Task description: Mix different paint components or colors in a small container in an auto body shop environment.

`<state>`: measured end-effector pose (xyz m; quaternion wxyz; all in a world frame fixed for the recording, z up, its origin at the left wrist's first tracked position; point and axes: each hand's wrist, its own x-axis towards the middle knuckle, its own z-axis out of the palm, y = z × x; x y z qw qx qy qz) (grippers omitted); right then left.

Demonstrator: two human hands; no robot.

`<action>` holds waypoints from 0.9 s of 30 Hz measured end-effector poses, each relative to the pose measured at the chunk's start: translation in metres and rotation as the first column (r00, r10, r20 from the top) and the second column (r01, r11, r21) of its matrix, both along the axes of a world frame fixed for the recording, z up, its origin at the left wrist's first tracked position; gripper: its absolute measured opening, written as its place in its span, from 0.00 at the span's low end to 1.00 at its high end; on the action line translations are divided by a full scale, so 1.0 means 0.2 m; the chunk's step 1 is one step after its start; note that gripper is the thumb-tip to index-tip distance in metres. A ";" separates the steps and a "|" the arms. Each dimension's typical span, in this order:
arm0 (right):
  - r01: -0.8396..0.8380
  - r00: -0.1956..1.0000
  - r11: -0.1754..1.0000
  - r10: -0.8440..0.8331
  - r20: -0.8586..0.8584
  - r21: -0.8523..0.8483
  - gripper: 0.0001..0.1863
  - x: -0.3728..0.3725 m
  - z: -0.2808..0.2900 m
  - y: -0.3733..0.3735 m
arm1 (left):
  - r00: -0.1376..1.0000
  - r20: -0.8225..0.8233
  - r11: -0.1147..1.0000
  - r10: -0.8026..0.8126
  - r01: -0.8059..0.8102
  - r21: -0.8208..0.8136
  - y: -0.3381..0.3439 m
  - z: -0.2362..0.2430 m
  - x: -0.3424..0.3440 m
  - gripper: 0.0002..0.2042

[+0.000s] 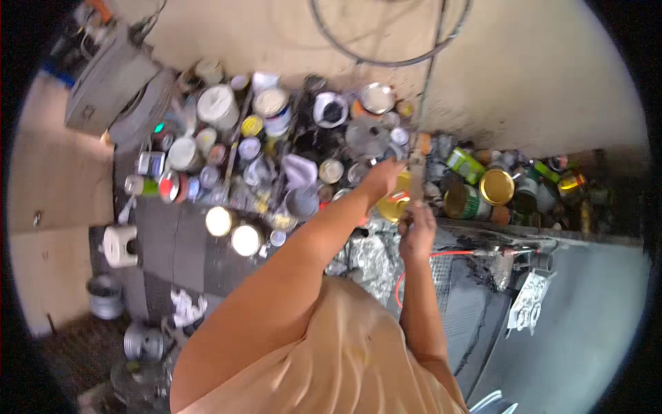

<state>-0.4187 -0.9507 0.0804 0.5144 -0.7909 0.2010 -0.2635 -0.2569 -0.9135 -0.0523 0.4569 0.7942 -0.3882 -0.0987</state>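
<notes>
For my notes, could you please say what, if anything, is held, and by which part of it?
It cannot be told: blur hides whether the left grip or right grip holds anything; both are near the gold-coloured container.

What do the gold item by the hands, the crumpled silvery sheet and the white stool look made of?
The gold item: probably metal, glossy, judging by its yellow sheen, though blur leaves it open.
The crumpled silvery sheet: likely foil, shiny, with glinting creases.
The white stool: perhaps moulded plastic, smooth and seemingly one-piece.

Loose creased beige top (352, 352), bare forearms (422, 303), bare hands (418, 233)
</notes>
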 end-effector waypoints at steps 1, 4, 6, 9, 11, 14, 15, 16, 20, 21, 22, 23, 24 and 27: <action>0.144 0.989 0.758 -0.095 -0.111 0.636 0.11 -0.13 0.05 0.07 | 0.997 -0.076 0.994 0.014 -0.006 0.107 0.01 0.02 -0.09 0.17; 0.135 0.989 0.823 -0.081 -0.121 0.552 0.12 -0.31 0.05 0.03 | 0.969 -0.196 0.988 0.150 -0.156 -0.016 0.01 0.08 -0.12 0.17; 0.194 0.977 0.803 -0.106 -0.185 0.563 0.12 -0.40 0.00 0.00 | 0.983 -0.132 0.992 0.128 -0.125 0.031 0.00 0.08 -0.08 0.16; 0.234 0.969 0.830 -0.154 -0.195 0.507 0.12 -0.52 -0.05 -0.02 | 0.996 -0.073 0.999 0.050 -0.051 -0.012 -0.03 0.06 -0.09 0.16; 0.222 0.970 0.872 -0.153 -0.187 0.437 0.13 -0.41 0.15 0.01 | 0.999 -0.015 1.000 0.030 -0.031 -0.004 -0.01 -0.02 -0.08 0.15; 0.090 0.954 0.953 -0.166 0.249 0.291 0.16 -0.15 0.50 0.11 | 0.995 -0.066 0.997 0.078 -0.079 -0.012 0.05 -0.05 -0.07 0.14; 0.084 0.890 0.929 -0.233 0.392 0.362 0.16 -0.06 0.55 0.14 | 0.991 -0.021 0.987 0.131 -0.133 -0.092 0.06 -0.07 -0.07 0.11; 0.074 0.905 0.950 -0.192 0.380 0.302 0.15 -0.04 0.49 0.06 | 0.994 -0.034 0.994 0.106 -0.107 -0.023 0.05 -0.01 -0.09 0.11; -0.019 0.999 0.849 -0.001 0.037 0.527 0.10 0.05 0.00 -0.05 | 0.995 -0.079 0.998 0.061 -0.062 -0.001 0.01 0.00 -0.09 0.13; 0.141 0.989 0.737 -0.127 -0.071 0.661 0.10 0.01 -0.05 -0.03 | 0.993 -0.070 0.996 0.092 -0.092 0.000 0.00 -0.05 -0.05 0.13; 0.299 0.953 0.588 -0.219 -0.207 0.752 0.10 -0.03 -0.08 -0.02 | 0.996 -0.002 0.995 0.089 -0.089 -0.049 0.00 -0.09 -0.05 0.13; 0.283 0.959 0.606 -0.205 -0.197 0.744 0.11 -0.11 -0.07 0.02 | 0.996 0.054 0.994 0.076 -0.072 -0.085 0.01 -0.13 -0.10 0.13; 0.301 0.953 0.620 -0.226 -0.203 0.725 0.11 -0.19 -0.07 0.07 | 0.996 0.043 0.994 0.081 -0.078 -0.070 0.01 -0.12 -0.15 0.13; 0.299 0.950 0.665 -0.145 -0.275 0.684 0.12 -0.47 -0.16 0.12 | 0.916 -0.393 0.992 0.082 -0.112 -0.054 0.03 -0.03 -0.10 0.15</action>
